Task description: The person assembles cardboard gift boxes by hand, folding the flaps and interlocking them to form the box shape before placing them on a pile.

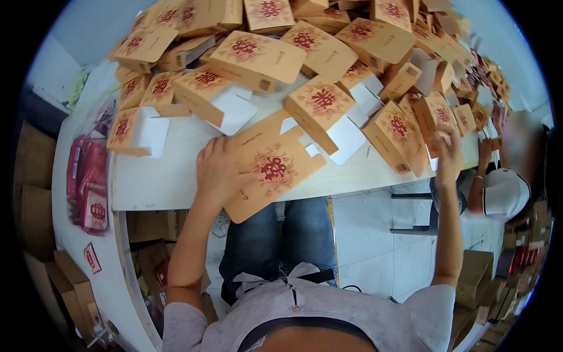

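A flattened tan carton (258,196) with a red floral print lies slanted before me, its lower corner over the table's front edge. My left hand (221,173) grips its left side, thumb across the printed face. Further right, my right hand (448,154) is raised beside a tan box (434,114). Its bent fingers are smeared by motion, so whether they hold that box is unclear. A part-folded box (321,104) with a white inner flap rests against the far end of the flattened carton. Another printed box (396,132) stands between my hands.
Many similar boxes (255,56) are heaped along the back of the white table (158,190). Red packets (89,185) lie at the left. A person in a white top (509,190) sits at the right, near a dark stool frame (410,212). Brown cartons (474,276) stand on the floor.
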A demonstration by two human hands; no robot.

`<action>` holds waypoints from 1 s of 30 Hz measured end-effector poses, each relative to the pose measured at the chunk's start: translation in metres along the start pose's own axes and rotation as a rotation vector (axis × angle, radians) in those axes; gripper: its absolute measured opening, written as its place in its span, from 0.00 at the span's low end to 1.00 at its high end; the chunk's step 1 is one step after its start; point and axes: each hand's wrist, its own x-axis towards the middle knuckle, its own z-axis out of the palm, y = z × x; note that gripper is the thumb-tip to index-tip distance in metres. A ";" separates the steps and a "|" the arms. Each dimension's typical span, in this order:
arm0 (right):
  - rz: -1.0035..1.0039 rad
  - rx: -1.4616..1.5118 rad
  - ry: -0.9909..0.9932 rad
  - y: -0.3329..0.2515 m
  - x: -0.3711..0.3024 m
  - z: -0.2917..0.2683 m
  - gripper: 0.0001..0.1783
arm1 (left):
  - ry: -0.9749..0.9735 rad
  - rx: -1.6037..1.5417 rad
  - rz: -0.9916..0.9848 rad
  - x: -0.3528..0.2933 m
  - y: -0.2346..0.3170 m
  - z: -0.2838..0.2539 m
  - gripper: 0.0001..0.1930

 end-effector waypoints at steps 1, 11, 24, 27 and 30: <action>-0.102 0.030 -0.077 -0.018 -0.017 0.033 0.09 | -0.013 -0.003 -0.020 0.000 0.002 0.001 0.42; -0.375 -0.305 -0.383 -0.054 -0.091 0.207 0.14 | -0.222 -0.009 -0.260 0.004 0.004 -0.014 0.37; -0.190 -0.091 -0.244 -0.068 -0.132 0.211 0.28 | -0.084 -0.998 -0.033 -0.072 0.005 -0.032 0.22; -0.258 -0.158 -0.126 -0.071 -0.138 0.204 0.27 | -0.130 -0.916 0.097 -0.083 0.010 -0.034 0.26; -0.376 -0.221 -0.033 -0.074 -0.141 0.196 0.23 | -0.179 -1.016 0.114 -0.094 0.019 -0.032 0.23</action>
